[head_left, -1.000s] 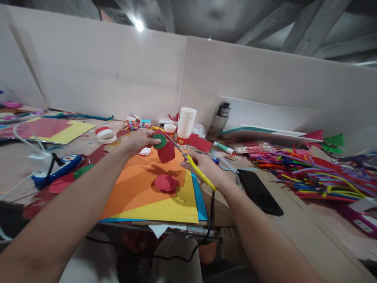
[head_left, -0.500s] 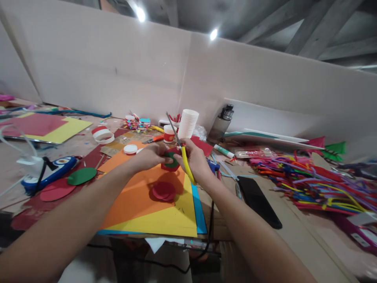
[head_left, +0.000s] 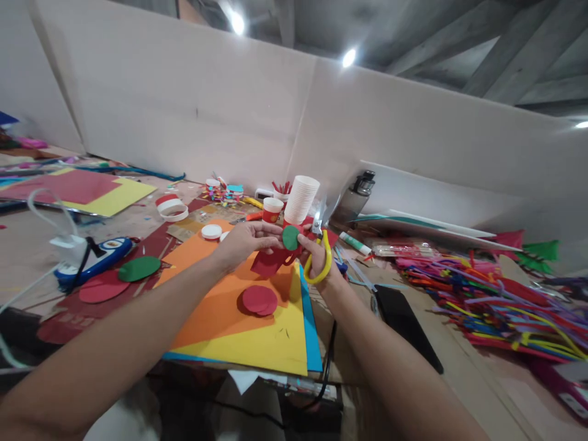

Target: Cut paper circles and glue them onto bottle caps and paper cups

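Observation:
Over the orange sheet [head_left: 209, 318], my left hand [head_left: 245, 245] grips a piece of red paper [head_left: 267, 263] with a curved cut edge. A small green paper circle [head_left: 290, 237] shows between my two hands, its edges touched by fingers on both sides. My right hand [head_left: 319, 263] keeps the scissors [head_left: 327, 260] by their yellow handles, blades pointing up and away from the paper. The right thumb lies at the green circle's edge. Below my hands are small red paper circles [head_left: 260, 300], overlapping on the orange and yellow sheets.
A stack of white paper cups [head_left: 301, 199] stands behind my hands, beside a red-and-white cup [head_left: 272, 210]. To the right lie a glue stick [head_left: 355, 244], a black phone [head_left: 408, 327] and many pipe cleaners [head_left: 496, 300]. A larger green oval [head_left: 139, 268] lies left.
The scissors have swung from pointing up-left across the paper to pointing up-right, away from it. The green circle now faces me more openly between both hands, and the view has shifted slightly left.

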The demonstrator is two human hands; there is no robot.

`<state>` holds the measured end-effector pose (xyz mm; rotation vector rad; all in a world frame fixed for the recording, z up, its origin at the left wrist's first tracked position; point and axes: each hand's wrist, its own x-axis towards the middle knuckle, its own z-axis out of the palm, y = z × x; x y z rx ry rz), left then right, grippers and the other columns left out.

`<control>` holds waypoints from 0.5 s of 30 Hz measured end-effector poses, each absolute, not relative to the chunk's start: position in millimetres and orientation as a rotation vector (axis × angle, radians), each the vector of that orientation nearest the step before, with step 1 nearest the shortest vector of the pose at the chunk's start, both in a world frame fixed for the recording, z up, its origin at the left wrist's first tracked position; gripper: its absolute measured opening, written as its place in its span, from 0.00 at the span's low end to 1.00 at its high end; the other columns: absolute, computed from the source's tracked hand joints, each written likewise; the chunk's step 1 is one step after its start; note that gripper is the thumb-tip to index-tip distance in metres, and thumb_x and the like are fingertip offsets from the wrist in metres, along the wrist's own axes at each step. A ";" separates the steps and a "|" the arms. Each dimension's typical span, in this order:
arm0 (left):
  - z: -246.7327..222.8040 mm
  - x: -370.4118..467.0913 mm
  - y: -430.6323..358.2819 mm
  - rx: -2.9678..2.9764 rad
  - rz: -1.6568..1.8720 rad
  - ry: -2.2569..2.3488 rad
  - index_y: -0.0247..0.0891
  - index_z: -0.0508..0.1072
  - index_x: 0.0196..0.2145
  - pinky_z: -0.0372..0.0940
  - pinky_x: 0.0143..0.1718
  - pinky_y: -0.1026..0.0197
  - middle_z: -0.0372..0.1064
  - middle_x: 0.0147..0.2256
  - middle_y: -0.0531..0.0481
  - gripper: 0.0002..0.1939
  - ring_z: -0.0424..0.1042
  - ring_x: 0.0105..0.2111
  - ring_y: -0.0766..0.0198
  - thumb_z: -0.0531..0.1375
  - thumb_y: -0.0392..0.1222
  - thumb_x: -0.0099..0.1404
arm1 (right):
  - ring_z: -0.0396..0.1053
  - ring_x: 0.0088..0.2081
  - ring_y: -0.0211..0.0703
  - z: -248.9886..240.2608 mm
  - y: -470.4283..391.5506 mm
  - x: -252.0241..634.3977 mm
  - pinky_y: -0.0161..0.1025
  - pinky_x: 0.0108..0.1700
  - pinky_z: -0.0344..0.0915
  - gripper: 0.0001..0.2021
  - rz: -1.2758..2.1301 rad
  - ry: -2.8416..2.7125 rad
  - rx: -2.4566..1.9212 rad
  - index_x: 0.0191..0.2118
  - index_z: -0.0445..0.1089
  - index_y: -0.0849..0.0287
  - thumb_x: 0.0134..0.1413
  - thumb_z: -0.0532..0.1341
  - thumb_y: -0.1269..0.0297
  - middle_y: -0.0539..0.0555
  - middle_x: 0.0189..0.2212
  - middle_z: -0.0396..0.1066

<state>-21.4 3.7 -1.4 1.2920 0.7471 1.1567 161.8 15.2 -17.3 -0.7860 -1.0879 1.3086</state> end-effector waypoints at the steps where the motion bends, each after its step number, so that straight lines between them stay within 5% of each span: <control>1: -1.3 -20.5 2.5 1.286 1.173 0.760 0.33 0.77 0.41 0.67 0.33 0.64 0.78 0.36 0.43 0.21 0.77 0.36 0.60 0.71 0.43 0.50 | 0.72 0.29 0.43 -16.9 13.4 161.3 0.39 0.34 0.70 0.17 1.337 -1.083 -0.777 0.38 0.67 0.54 0.41 0.69 0.58 0.48 0.26 0.72; 7: 1.8 -18.4 -2.7 1.352 1.090 0.825 0.34 0.78 0.41 0.68 0.30 0.64 0.79 0.34 0.45 0.21 0.77 0.34 0.61 0.71 0.43 0.50 | 0.73 0.33 0.47 -11.1 5.2 160.9 0.43 0.35 0.71 0.14 1.318 -1.142 -0.765 0.35 0.69 0.55 0.42 0.69 0.56 0.50 0.23 0.73; 15: 4.4 -20.3 -5.8 1.576 1.014 0.896 0.36 0.80 0.37 0.58 0.20 0.70 0.77 0.27 0.49 0.10 0.76 0.27 0.65 0.66 0.43 0.57 | 0.69 0.27 0.40 -20.1 0.5 156.2 0.38 0.30 0.69 0.15 1.351 -1.124 -0.782 0.34 0.67 0.54 0.41 0.70 0.58 0.47 0.24 0.70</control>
